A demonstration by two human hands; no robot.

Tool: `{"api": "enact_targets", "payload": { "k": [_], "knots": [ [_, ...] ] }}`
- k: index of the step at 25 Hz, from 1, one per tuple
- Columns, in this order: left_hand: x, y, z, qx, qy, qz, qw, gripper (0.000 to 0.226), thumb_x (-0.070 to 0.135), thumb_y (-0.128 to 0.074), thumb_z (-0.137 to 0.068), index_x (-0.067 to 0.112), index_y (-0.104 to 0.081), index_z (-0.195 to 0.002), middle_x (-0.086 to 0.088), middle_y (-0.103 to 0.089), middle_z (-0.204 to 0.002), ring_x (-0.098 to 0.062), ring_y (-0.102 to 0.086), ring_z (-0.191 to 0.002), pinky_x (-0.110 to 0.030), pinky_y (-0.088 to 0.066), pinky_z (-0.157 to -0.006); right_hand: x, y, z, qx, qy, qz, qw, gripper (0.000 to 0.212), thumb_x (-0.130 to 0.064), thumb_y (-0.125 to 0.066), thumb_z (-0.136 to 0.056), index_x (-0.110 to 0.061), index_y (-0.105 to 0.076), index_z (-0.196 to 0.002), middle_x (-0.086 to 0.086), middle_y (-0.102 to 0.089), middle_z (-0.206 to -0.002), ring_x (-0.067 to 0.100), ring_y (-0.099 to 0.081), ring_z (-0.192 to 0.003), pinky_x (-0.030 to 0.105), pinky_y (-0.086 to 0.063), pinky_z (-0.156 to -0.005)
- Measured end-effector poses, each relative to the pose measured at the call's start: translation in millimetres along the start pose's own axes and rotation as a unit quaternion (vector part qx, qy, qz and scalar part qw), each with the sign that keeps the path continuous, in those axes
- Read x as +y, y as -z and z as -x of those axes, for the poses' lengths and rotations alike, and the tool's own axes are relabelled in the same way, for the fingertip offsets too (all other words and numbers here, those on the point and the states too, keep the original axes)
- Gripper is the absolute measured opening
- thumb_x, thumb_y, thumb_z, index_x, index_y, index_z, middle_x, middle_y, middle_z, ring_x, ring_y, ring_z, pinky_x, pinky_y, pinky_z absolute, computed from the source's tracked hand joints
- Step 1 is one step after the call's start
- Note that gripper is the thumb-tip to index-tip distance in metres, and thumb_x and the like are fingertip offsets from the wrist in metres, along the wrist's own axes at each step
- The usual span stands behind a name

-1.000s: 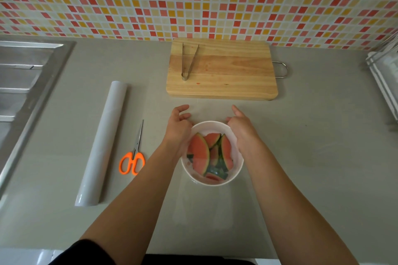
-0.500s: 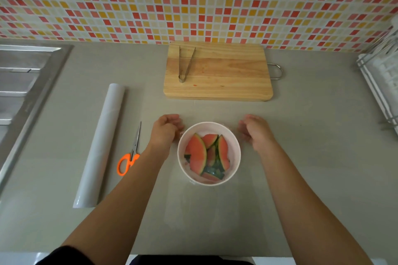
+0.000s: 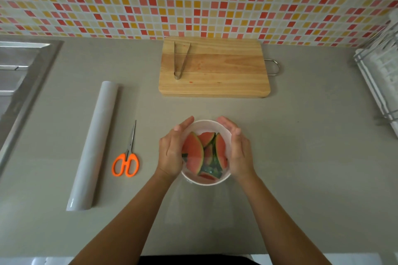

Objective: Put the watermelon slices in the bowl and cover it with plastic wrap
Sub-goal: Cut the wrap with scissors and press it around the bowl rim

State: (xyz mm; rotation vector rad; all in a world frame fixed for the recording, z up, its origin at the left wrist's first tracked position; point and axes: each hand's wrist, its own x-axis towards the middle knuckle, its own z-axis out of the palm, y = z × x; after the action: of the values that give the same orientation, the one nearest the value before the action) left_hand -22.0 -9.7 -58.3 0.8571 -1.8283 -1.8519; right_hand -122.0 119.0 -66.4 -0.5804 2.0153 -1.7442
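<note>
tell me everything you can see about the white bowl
The white bowl is round, smooth and plain, possibly plastic or ceramic. It stands upright on the grey counter, nearer the person than the cutting board. Watermelon slices lean inside it. The left hand and right hand cup its sides.

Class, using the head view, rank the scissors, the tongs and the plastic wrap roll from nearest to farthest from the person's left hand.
From the left hand:
1. Scissors, just to its left.
2. Plastic wrap roll, farther left, beyond the scissors.
3. Tongs, at the back, on the cutting board.
</note>
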Motion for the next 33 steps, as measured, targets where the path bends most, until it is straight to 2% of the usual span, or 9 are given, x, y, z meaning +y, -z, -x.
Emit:
{"api": "enact_targets", "payload": {
  "k": [7,10,13,15,17,20,23,25,33],
  "knots": [
    [-4,2,-6,-0.003,0.043,-0.033,0.999,0.054,0.051,-0.017,-0.093,0.034,-0.060,-0.121,0.021,-0.064,-0.107,0.017,-0.056,-0.099,-0.002,-0.041,-0.079,2,-1,-4,0.021,-0.078,0.042,0.996,0.069,-0.082,-0.013,-0.078,-0.045,-0.062,-0.110,-0.014,-0.064,-0.084,0.009,-0.061,-0.081,0.030,-0.048,-0.074],
    [-6,3,-8,-0.029,0.073,-0.035,0.996,0.061,0.056,-0.013,-0.092,0.035,-0.066,-0.115,0.011,-0.069,-0.107,0.001,-0.061,-0.104,-0.022,-0.048,-0.092,-1,-1,-3,0.031,-0.093,0.092,0.991,0.074,-0.077,-0.008,-0.079,-0.038,-0.064,-0.107,-0.009,-0.068,-0.094,0.008,-0.062,-0.091,0.023,-0.045,-0.079],
    [-1,11,-14,-0.115,0.110,-0.023,0.987,0.076,0.064,-0.003,-0.090,0.026,-0.058,-0.127,-0.003,-0.063,-0.125,-0.023,-0.056,-0.119,-0.038,-0.044,-0.100,-8,5,-6,0.011,-0.101,0.198,0.975,0.073,-0.071,-0.004,-0.079,-0.025,-0.061,-0.080,-0.010,-0.060,-0.072,0.013,-0.057,-0.075,0.015,-0.038,-0.065],
    [0,22,-11,-0.089,0.122,0.001,0.989,0.083,0.071,-0.002,-0.085,0.025,-0.041,-0.141,0.008,-0.043,-0.144,-0.022,-0.038,-0.136,-0.026,-0.035,-0.105,-10,15,-11,-0.016,-0.052,0.245,0.968,0.087,-0.075,0.000,-0.077,-0.019,-0.064,-0.090,0.000,-0.067,-0.092,0.019,-0.060,-0.092,0.017,-0.042,-0.079],
    [-3,29,4,-0.015,0.102,0.030,0.994,0.079,0.070,-0.004,-0.084,0.029,-0.029,-0.146,0.015,-0.030,-0.150,-0.011,-0.023,-0.142,-0.024,-0.019,-0.112,-10,24,-19,-0.026,-0.015,0.236,0.971,0.095,-0.077,-0.003,-0.077,-0.014,-0.051,-0.131,-0.003,-0.050,-0.135,0.013,-0.041,-0.129,0.019,-0.027,-0.107],
    [-7,12,37,0.002,0.045,0.086,0.995,0.062,0.064,-0.016,-0.088,0.035,-0.032,-0.140,0.021,-0.036,-0.146,0.002,-0.031,-0.136,-0.019,-0.026,-0.111,-14,19,-30,-0.091,-0.002,0.141,0.986,0.076,-0.070,-0.014,-0.084,-0.026,-0.042,-0.138,-0.017,-0.040,-0.140,-0.003,-0.033,-0.131,0.003,-0.021,-0.104],
    [-6,-13,44,0.044,0.045,0.106,0.992,0.042,0.048,-0.021,-0.097,0.039,-0.039,-0.134,0.028,-0.051,-0.130,0.006,-0.046,-0.123,-0.012,-0.042,-0.095,-14,5,-35,-0.139,-0.091,0.045,0.985,0.063,-0.071,-0.020,-0.083,-0.035,-0.061,-0.114,-0.004,-0.064,-0.121,0.012,-0.058,-0.113,0.027,-0.043,-0.100],
    [-7,-19,40,0.083,0.057,0.089,0.991,0.043,0.042,-0.020,-0.100,0.034,-0.041,-0.137,0.020,-0.055,-0.129,0.003,-0.051,-0.119,-0.016,-0.046,-0.094,-14,0,-37,-0.130,-0.147,-0.003,0.981,0.072,-0.078,-0.021,-0.076,-0.030,-0.068,-0.101,0.005,-0.071,-0.104,0.019,-0.065,-0.100,0.041,-0.048,-0.096],
    [-2,-24,39,0.137,0.082,-0.001,0.987,0.053,0.061,-0.017,-0.089,0.039,-0.051,-0.123,0.016,-0.060,-0.112,-0.004,-0.056,-0.107,-0.017,-0.045,-0.086,-25,-3,-41,-0.114,-0.173,0.174,0.963,0.101,-0.090,-0.001,-0.063,-0.022,-0.070,-0.091,0.007,-0.072,-0.084,0.019,-0.066,-0.083,0.036,-0.050,-0.081]
  ]
}}
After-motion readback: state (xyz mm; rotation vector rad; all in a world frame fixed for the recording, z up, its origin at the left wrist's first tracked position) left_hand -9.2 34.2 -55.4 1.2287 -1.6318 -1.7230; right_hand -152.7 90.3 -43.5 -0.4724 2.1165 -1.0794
